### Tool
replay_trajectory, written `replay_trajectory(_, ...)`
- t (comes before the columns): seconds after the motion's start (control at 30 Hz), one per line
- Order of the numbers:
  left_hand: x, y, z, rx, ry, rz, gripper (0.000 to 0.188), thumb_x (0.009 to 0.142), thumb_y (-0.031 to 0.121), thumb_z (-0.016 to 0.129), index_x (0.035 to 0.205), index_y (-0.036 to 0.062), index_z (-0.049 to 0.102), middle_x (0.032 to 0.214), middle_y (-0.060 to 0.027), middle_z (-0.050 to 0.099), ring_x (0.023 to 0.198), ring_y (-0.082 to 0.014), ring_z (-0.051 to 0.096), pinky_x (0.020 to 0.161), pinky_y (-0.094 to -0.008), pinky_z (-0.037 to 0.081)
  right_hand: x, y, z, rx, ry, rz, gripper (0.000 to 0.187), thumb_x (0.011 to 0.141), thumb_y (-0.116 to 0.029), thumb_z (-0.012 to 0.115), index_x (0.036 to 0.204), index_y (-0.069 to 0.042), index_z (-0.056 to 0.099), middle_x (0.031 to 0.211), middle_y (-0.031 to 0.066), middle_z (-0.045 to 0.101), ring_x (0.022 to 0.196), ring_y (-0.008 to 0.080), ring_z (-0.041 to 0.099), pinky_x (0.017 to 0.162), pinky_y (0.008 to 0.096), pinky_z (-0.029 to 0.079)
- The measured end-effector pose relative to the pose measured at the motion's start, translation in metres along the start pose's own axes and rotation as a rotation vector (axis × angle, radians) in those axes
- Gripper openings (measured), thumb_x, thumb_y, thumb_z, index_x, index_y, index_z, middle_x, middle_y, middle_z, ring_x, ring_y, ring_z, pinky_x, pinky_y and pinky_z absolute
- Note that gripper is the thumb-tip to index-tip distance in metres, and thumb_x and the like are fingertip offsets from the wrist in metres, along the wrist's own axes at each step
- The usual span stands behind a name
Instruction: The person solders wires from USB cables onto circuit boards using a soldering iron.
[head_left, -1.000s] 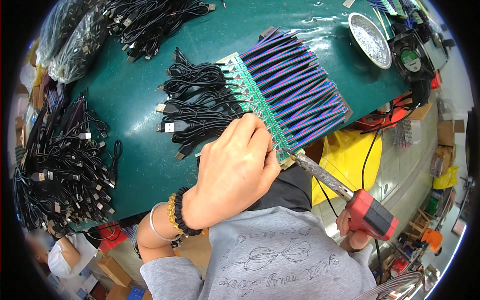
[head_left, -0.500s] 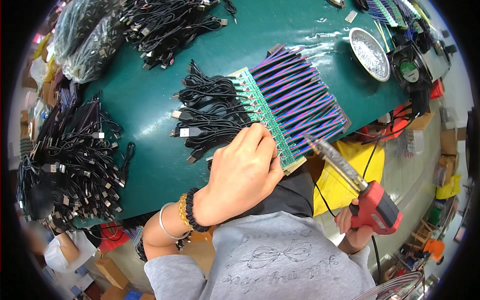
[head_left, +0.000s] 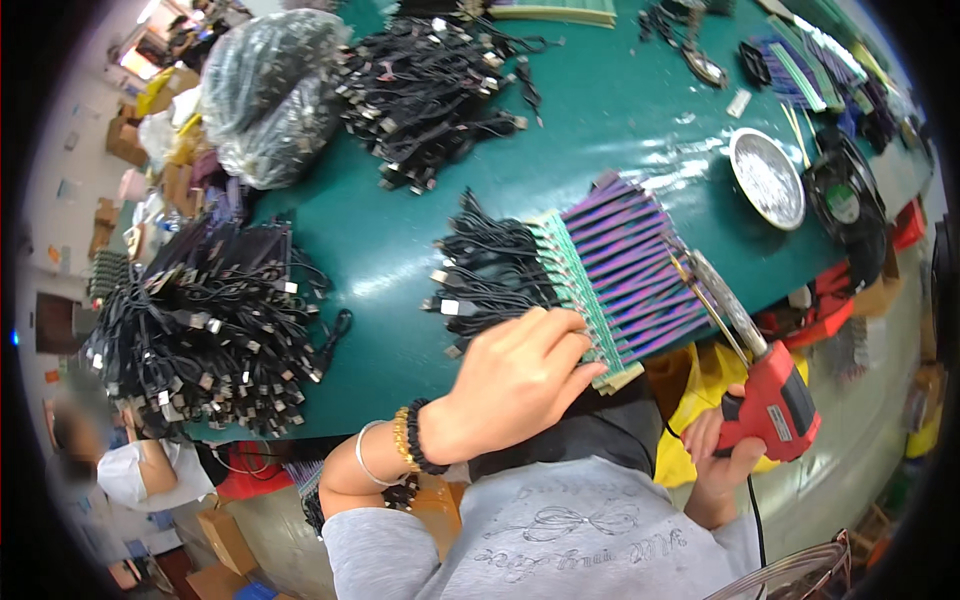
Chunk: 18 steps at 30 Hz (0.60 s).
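My left hand [head_left: 520,375], wearing bracelets at the wrist, has its fingers closed at the near end of a green circuit board panel [head_left: 582,290]. What it pinches is hidden under the fingertips. Black USB cables [head_left: 490,265] run off the panel's left side, and thin purple, blue and red wires [head_left: 640,265] fan out from its right side. My right hand [head_left: 712,450] grips a red and black soldering gun [head_left: 770,405] by the handle. Its metal nozzle points up and away, over the right edge of the wires, with a thin guide tube alongside.
Heaps of black USB cables lie at the left [head_left: 210,330] and far middle [head_left: 430,90] of the green table [head_left: 390,330], beside a clear plastic bag [head_left: 270,95]. A metal bowl [head_left: 768,180] and a black fan [head_left: 845,200] stand at right. Another person [head_left: 150,470] sits far left.
The view has shifted, so the table things appear farther right and lower. The soldering gun now points more steeply away, its tip by the wires' right edge. My left hand stays at the panel's near end.
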<state>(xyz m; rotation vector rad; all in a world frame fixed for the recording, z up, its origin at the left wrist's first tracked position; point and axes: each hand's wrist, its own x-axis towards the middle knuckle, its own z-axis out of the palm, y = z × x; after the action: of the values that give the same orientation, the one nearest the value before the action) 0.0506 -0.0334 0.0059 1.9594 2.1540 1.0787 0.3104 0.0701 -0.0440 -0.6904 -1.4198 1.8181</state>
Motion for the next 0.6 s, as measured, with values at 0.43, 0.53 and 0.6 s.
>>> replay_trajectory(0.43, 0.102, -0.193, -0.056, 0.747, 0.591, -0.427, 0.029, 0.09, 0.034, 0.065, 0.098, 0.007, 0.069, 0.098, -0.0101, 0.066, 0.095, -0.0297, 0.06, 0.083, -0.042, 0.046, 0.014, 0.02, -0.013, 0.076, -0.011, -0.137, 0.07, 0.099, -0.058, 0.042, 0.133, 0.004, 0.038, 0.051, 0.0004, 0.04, 0.037, 0.0115, 0.042, 0.041, 0.026, 0.042)
replay_trajectory(0.53, 0.123, -0.203, -0.065, 0.295, 0.564, -0.707, 0.031, 0.091, 0.033, 0.065, 0.087, 0.0016, 0.07, 0.086, -0.0114, 0.07, 0.077, -0.027, 0.066, 0.075, -0.041, 0.051, 0.016, 0.018, -0.01, 0.067, -0.01, -0.129, 0.068, 0.1, -0.056, 0.042, 0.133, 0.004, 0.038, 0.052, 0.0006, 0.041, 0.038, 0.0114, 0.042, 0.042, 0.0262, 0.042)
replay_trajectory(0.6, 0.123, -0.213, -0.063, 0.142, 0.662, -0.606, 0.028, 0.09, 0.029, 0.067, 0.088, 0.0012, 0.069, 0.086, -0.0104, 0.069, 0.076, -0.0236, 0.065, 0.073, -0.0378, 0.051, 0.016, 0.017, -0.008, 0.067, -0.02, -0.125, 0.068, 0.1, -0.055, 0.042, 0.133, 0.004, 0.038, 0.052, 0.0006, 0.041, 0.038, 0.0113, 0.042, 0.042, 0.0263, 0.042)
